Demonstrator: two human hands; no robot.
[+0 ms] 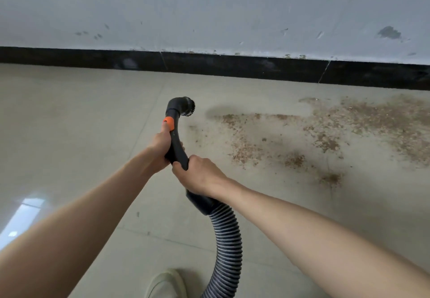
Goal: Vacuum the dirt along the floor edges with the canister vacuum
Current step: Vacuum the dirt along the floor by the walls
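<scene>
The black curved vacuum handle (175,143) was grasped by both hands above the tiled floor (69,116). The left hand (160,145) was wrapped around the upper part of the handle, its thumb stretched forward so that the tip touched the orange slider (169,122). The right hand (199,175) was clenched around the lower part of the handle, just behind and touching the left hand, the fingers curled over the tube. From under the right hand the black cuff was seen to pass into the ribbed grey hose (226,248), which curved down toward the bottom edge of the view, beside a pale shoe (166,285).

Beyond the left hand the handle bent over to the right and ended in a small round brush nozzle (187,108), whose bristles were turned toward the dirt. The brown dirt (325,132) was spread over the floor to the right of the nozzle, near it at the closest crumbs and thicker toward the right edge, close to the black skirting (232,65) at the foot of the scuffed white wall (209,13). Whether the nozzle was touching the floor could not be told.
</scene>
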